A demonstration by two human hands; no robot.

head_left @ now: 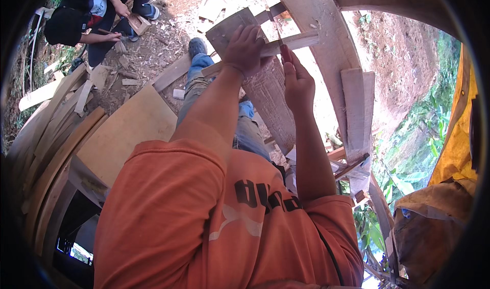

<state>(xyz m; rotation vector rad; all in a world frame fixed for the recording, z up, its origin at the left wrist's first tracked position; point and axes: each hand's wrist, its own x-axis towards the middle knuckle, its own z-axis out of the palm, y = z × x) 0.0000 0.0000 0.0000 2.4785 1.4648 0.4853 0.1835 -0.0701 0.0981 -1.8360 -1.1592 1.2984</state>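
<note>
From afar, my left grip point(245, 50) clasps a wooden strip point(300, 40), my right grip point(297, 77) a red-handled tool point(286, 53); cutting seems in hand, the next stroke needing steadiness.

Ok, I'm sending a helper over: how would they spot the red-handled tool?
From the orange shirt, follow the right arm to the right hand. It grips the red-handled tool beside a narrow wooden strip. The red sets it apart from the brown boards nearby.

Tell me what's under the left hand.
The left hand lies over a narrow wooden strip and, in this view, part of a square board. Whatever its palm and fingers cover cannot be seen.
</note>
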